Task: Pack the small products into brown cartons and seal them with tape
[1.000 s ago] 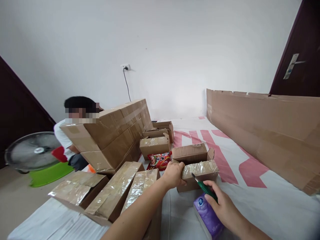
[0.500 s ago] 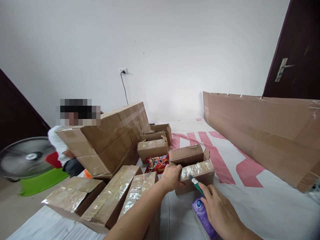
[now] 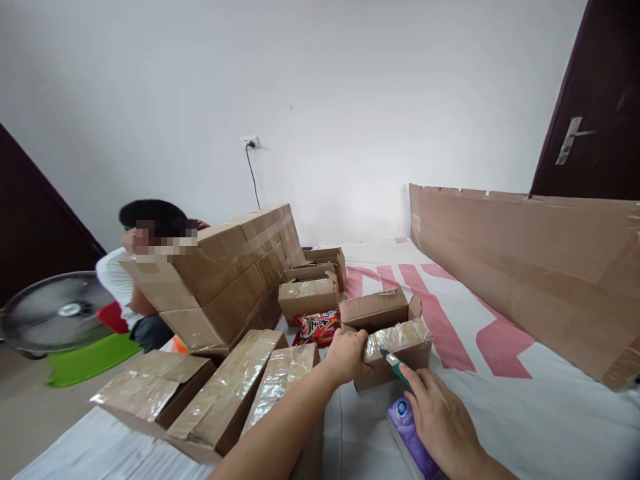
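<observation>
My left hand (image 3: pixel 346 355) grips the left end of a small taped cardboard box (image 3: pixel 395 357) lying on a white sheet with red print. My right hand (image 3: pixel 440 423) holds a green utility knife (image 3: pixel 397 368) whose tip points at the box's taped front edge. An open cardboard flap (image 3: pixel 376 309) stands behind the box. A purple tissue pack (image 3: pixel 407 433) lies under my right hand.
Several taped flat boxes (image 3: pixel 225 393) lie at the left. A tall stack of cartons (image 3: pixel 225 273) stands behind them, with a seated person (image 3: pixel 135 293) and a fan (image 3: pixel 55 313) beyond. A red snack packet (image 3: pixel 315 327) lies by small boxes. A long cardboard sheet (image 3: pixel 525 267) lines the right.
My right hand moved the knife tip closer to the box's taped front. My left hand kept its grip on the box. The view shifted slightly.
</observation>
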`<action>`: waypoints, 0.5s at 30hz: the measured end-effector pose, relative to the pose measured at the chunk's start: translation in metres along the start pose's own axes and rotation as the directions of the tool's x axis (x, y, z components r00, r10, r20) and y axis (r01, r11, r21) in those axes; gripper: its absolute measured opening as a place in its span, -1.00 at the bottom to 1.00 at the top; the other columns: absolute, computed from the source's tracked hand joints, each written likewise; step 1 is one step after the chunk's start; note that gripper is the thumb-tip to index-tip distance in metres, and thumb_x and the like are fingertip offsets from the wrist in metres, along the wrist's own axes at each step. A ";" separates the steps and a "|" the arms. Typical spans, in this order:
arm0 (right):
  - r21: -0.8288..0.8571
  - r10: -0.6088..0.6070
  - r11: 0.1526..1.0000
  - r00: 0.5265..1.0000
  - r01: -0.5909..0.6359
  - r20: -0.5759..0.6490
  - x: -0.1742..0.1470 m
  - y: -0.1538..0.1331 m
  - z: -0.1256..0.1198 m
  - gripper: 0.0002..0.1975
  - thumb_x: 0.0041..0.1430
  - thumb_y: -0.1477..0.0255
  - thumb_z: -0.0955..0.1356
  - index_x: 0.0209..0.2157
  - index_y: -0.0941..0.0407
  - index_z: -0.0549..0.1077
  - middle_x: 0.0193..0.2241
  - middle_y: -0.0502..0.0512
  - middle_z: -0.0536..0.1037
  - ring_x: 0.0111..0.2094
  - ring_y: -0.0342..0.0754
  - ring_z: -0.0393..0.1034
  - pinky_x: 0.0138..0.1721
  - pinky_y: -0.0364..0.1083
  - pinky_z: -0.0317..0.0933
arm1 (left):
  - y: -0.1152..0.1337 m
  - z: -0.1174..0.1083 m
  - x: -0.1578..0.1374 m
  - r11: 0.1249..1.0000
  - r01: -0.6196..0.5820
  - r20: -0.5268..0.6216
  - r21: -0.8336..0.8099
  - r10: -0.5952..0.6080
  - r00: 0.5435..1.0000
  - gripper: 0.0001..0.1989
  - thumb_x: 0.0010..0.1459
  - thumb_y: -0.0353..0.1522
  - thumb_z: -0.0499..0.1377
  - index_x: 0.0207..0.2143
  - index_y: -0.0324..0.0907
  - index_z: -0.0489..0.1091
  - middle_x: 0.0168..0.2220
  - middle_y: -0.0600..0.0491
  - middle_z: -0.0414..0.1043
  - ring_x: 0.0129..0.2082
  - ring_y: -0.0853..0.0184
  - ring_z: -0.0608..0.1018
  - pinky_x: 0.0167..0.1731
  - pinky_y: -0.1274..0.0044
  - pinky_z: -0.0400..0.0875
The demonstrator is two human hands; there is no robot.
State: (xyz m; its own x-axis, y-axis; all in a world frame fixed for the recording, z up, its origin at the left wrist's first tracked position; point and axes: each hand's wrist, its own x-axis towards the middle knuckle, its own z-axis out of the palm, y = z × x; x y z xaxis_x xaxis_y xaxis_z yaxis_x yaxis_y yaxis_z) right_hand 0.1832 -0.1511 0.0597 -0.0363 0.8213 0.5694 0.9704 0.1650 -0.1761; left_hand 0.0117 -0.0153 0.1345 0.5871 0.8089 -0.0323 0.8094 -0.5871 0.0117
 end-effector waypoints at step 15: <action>0.398 0.010 0.912 0.974 -0.102 0.225 0.028 0.036 -0.020 -0.56 0.13 0.52 0.29 0.05 -0.04 0.41 -0.14 0.11 0.57 -0.19 0.08 0.48 -0.20 0.05 0.37 | 0.001 0.001 -0.001 1.000 0.002 -0.011 0.031 -0.002 1.000 -0.42 -0.21 -0.11 0.39 -0.16 -0.16 0.36 -0.19 -0.11 0.57 -0.13 0.00 0.57 -0.08 0.30 0.27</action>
State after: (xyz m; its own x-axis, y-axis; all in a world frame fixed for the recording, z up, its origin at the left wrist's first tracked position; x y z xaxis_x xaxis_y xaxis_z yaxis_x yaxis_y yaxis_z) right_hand 0.2218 -0.1329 0.0855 -0.0788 0.9247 0.3726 0.7932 0.2845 -0.5383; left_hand 0.0123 -0.0165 0.1333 0.5857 0.8103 -0.0216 0.8101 -0.5860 -0.0191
